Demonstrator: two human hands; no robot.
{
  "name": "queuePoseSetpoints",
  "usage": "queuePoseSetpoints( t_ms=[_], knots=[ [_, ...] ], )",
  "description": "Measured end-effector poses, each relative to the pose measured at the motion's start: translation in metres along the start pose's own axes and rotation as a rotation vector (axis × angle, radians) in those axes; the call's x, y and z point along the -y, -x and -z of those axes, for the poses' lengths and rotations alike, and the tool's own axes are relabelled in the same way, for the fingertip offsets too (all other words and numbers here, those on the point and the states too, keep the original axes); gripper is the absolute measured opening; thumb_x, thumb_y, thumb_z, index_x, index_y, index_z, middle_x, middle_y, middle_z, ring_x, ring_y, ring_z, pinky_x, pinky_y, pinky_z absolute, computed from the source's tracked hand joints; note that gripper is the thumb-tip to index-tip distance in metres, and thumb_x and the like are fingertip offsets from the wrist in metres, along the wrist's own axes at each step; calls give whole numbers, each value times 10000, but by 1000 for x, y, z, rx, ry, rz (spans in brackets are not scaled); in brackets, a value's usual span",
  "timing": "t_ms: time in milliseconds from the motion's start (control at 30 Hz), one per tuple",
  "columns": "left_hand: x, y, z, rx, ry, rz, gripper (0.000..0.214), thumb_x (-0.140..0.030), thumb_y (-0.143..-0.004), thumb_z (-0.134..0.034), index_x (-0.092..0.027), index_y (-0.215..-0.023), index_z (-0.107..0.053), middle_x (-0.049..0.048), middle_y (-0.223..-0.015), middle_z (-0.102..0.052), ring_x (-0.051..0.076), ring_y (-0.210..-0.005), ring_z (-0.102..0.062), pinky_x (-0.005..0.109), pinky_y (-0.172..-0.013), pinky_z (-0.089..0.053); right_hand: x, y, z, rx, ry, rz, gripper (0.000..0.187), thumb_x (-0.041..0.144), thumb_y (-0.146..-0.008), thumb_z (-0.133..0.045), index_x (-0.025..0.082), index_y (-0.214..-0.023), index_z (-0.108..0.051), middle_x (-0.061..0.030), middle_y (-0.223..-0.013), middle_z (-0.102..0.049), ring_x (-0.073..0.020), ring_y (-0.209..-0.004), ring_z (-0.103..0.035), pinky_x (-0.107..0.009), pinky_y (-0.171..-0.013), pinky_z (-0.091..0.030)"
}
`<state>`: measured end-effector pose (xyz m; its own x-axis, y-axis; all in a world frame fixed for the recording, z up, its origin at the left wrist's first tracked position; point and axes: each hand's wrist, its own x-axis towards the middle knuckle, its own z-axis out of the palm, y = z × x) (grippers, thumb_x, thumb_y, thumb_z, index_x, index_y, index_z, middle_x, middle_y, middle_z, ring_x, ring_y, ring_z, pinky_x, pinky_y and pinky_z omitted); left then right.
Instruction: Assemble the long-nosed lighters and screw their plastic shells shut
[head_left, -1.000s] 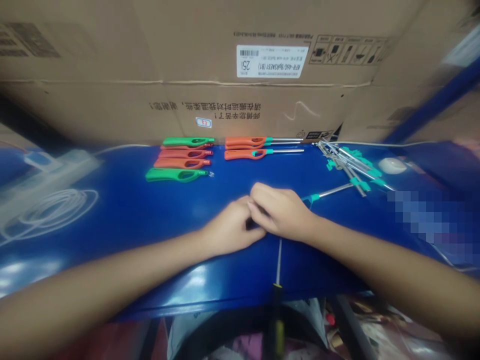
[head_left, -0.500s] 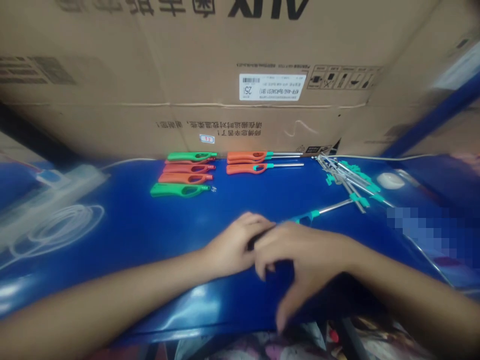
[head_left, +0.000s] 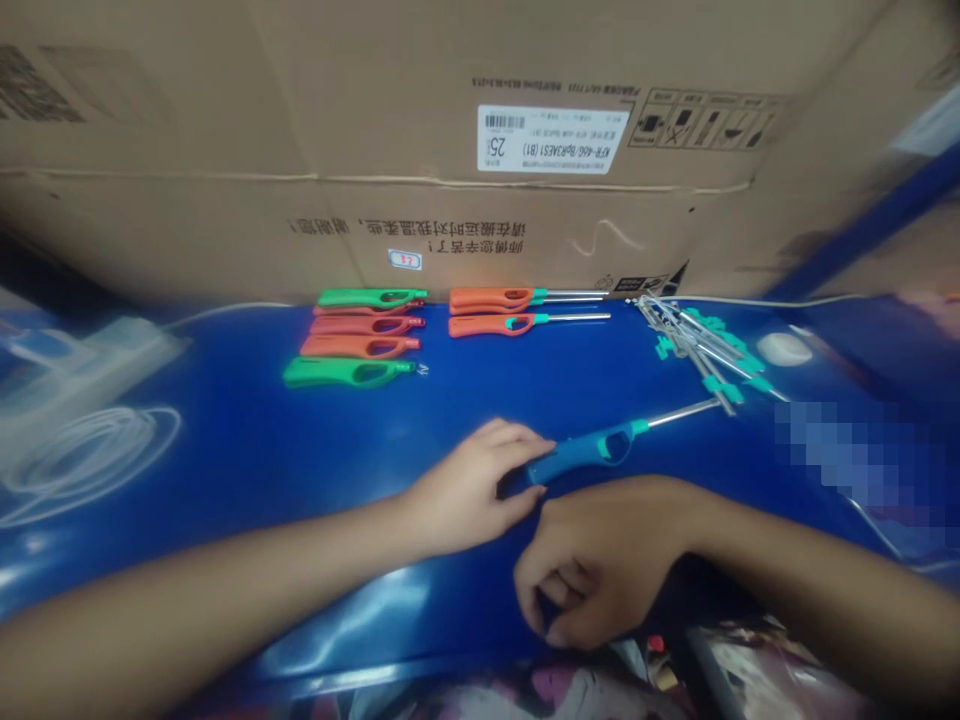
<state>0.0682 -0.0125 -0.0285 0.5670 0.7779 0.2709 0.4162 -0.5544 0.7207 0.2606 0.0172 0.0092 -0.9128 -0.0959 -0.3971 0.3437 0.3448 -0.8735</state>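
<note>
My left hand (head_left: 480,487) grips the handle end of a blue long-nosed lighter (head_left: 581,457) between thumb and fingers. Its metal tube points right, with the tip at the pile of metal tubes with teal fittings (head_left: 724,385). Just below the lighter, my right hand (head_left: 600,570) is curled closed; whatever it may hold is hidden by the fingers. Beyond my hands lie orange lighters with tubes fitted (head_left: 487,326). Left of those is a row of green and orange lighter handles (head_left: 345,373) without tubes.
A big cardboard box (head_left: 375,90) stands along the back of the blue table (head_left: 360,430). On the left are a coiled white cable (head_left: 112,450) and a pale power strip (head_left: 105,370). A white round object (head_left: 784,348) sits by the pile. Blue posts flank the table.
My right hand has drawn back toward me off the blue lighter, and its fingers have curled in. More of the lighter now shows in my left hand. The view has tilted down slightly.
</note>
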Motion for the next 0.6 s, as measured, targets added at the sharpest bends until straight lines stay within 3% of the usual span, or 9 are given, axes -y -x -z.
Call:
queuePoseSetpoints(
  t_ms=[167, 300, 367, 500, 600],
  knots=[
    [1, -1, -2, -33, -35, -28, 394, -173, -898, -621, -145, -1291, -635, 98, -1209, -671, 225, -1133, -592, 395, -1025, -492, 9, 0, 3, 45, 39, -96, 231, 359, -878, -636, 198, -1027, -708, 60, -682, -634, -66, -581, -590, -154, -528, -429],
    [3, -2, -3, -64, -106, -64, 417, -133, -850, -628, -131, -1266, -641, 110, -1195, -682, 243, -1117, -599, 423, -1015, -498, 27, 2, -7, -20, 204, -88, 198, 302, -844, -669, 212, -1014, -716, 58, -708, -659, -71, -574, -585, -171, -510, -398],
    [3, -2, -3, -70, -128, -81, 393, -153, -855, -632, -138, -1248, -649, 113, -1194, -689, 248, -1112, -607, 435, -1010, -502, 38, 3, -22, -89, 308, -65, 195, 224, -864, -612, 214, -1020, -729, 31, -774, -706, -93, -624, -610, -194, -552, -413],
    [3, 0, 1, -37, -166, -104, 382, -194, -868, -654, -150, -1248, -656, 112, -1203, -692, 248, -1125, -618, 415, -1010, -505, 51, 2, -64, -239, 394, -34, 434, 49, -859, -467, 185, -1201, -697, -75, -1079, -745, -190, -946, -676, -262, -771, -481],
    [3, 2, 8, -11, -204, -116, 374, -213, -884, -650, -179, -1257, -655, 94, -1220, -694, 240, -1134, -621, 413, -1027, -494, 39, -3, -96, -187, 353, -31, 562, 44, -820, -508, 192, -1353, -608, -119, -1260, -677, -228, -1107, -650, -284, -861, -501]
  ],
)
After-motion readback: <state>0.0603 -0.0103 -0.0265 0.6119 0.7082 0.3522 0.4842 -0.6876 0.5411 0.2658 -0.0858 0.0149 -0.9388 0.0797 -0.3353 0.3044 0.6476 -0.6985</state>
